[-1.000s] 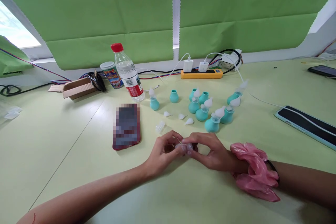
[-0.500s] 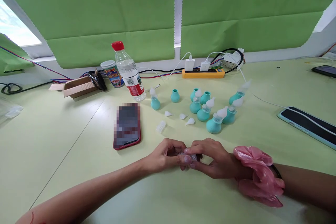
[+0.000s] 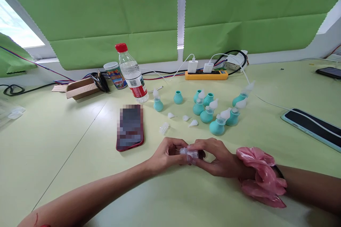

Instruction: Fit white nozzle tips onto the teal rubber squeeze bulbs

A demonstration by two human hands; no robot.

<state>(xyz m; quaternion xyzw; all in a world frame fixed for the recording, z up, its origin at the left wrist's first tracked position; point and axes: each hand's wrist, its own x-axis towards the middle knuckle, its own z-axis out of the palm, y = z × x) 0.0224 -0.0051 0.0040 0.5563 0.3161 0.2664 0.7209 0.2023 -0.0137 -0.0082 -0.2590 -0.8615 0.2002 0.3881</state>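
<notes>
Two hands meeting at near centre of the bench (image 3: 66, 156), both pinching one small clear plastic part (image 3: 189, 154). Left hand (image 3: 166, 156): fingers curled, tips pressed on the part's left end. Right hand (image 3: 218, 158): thumb and forefinger closed on its right end, remaining fingers folded beneath; pink scrunchie (image 3: 262, 177) on that wrist. Part held just above the bench surface, between the two sets of fingertips, partly hidden by them; exact shape hard to make out.

Handling, as judged: very light, small, smooth moulded plastic, likely slippery and easily dropped; thin-walled, so prone to deforming under a hard squeeze. Best taken by the sides near the wider end, with a light fingertip pinch rather than a full grip.

Just beyond the hands: loose clear tips (image 3: 186, 117) lying flat, and a further clear piece (image 3: 163, 128) to the left of them. Farther back: cluster of teal rubber bulbs (image 3: 217, 127), several topped with clear tips, some bare. Left of the hands: red-cased phone (image 3: 130, 127) lying flat. Far left: water bottle (image 3: 131, 74) with red cap, small printed can (image 3: 115, 75), open cardboard box (image 3: 80, 88). Far centre: yellow power strip (image 3: 206, 75) with white chargers. Right edge: second phone (image 3: 311, 125) on a white cable.
</notes>
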